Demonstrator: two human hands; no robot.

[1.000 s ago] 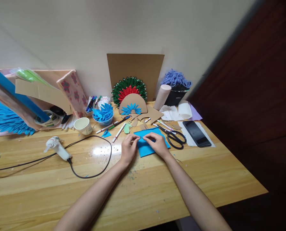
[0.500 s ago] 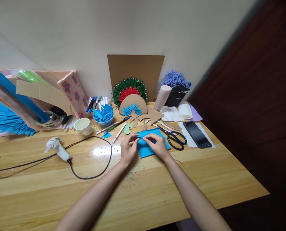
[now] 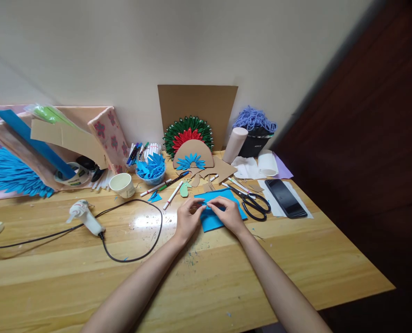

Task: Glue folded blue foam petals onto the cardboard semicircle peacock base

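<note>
Carrying everything: wooden bench (image 3: 53, 286). Cardboard panel (image 3: 195, 101) upright at about 12 o'clock from blue sheet (image 3: 211, 225), probably set back as out of use. Sheet flat beneath both hands. Glue gun (image 3: 91, 223) at 9, likely parked clear of the paper. Left hand (image 3: 188, 223), right hand (image 3: 230, 217): fingers pinching small blue piece (image 3: 206, 204) above sheet, presumably for fine control; outline unclear. Scissors (image 3: 250, 196) at 3, just beside sheet, handles outward, seemingly for easy reach.
</note>
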